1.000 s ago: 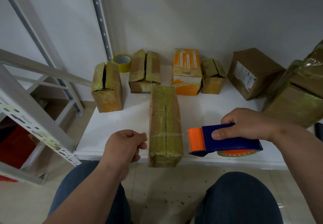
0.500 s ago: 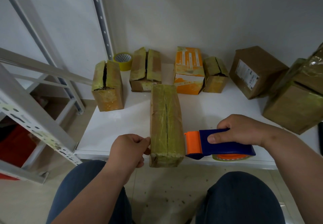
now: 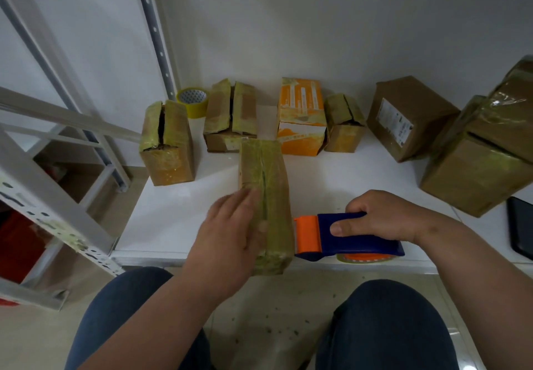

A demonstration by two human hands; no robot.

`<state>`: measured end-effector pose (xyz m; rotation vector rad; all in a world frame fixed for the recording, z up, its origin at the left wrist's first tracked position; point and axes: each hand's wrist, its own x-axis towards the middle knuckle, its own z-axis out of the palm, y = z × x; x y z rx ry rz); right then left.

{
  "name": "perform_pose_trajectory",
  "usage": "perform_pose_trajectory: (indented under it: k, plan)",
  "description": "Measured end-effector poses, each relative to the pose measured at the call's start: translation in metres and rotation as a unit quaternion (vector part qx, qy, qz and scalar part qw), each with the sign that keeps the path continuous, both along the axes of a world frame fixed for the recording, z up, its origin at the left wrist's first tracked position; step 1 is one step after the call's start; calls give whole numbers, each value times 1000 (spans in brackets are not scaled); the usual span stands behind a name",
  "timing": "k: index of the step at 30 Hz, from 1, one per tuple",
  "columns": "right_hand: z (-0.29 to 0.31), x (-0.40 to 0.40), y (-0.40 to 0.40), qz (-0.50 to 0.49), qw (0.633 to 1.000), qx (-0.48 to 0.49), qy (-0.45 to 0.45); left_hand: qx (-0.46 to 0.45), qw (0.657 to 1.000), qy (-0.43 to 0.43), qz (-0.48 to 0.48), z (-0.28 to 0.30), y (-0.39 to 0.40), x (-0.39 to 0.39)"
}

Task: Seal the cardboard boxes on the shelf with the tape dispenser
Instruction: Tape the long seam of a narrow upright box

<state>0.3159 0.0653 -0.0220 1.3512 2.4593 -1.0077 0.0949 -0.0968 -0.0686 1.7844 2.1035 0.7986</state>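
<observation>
A long, narrow cardboard box wrapped in yellowish tape lies lengthwise at the front of the white shelf, its near end over the edge. My left hand, blurred, lies flat with straight fingers on the box's top left side. My right hand grips the handle of the blue and orange tape dispenser, whose orange head touches the box's right side near its front end.
Along the back stand a split-top box, a yellow tape roll, a second open box, an orange box, a small box and large brown boxes. A dark tablet lies far right. A metal rack frame stands left.
My left hand rose from beside the box and opened flat onto its top. The dispenser slid left until its orange head met the box's right side.
</observation>
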Motion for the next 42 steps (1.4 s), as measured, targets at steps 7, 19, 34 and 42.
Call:
perform_pose_trajectory:
  k: [7, 19, 34, 42]
  plan:
    - [-3, 3, 2, 5, 1000, -24, 11, -148, 963, 183, -127, -11, 16, 4]
    - [-9, 17, 12, -16, 996, -79, 37, -175, 953, 211, -127, -12, 20, 4]
    - [13, -13, 11, 49, 992, -28, -111, -182, 957, 183, -130, -15, 20, 3]
    - [9, -27, 20, -5, 987, -109, -116, -181, 957, 187, -130, -12, 20, 6]
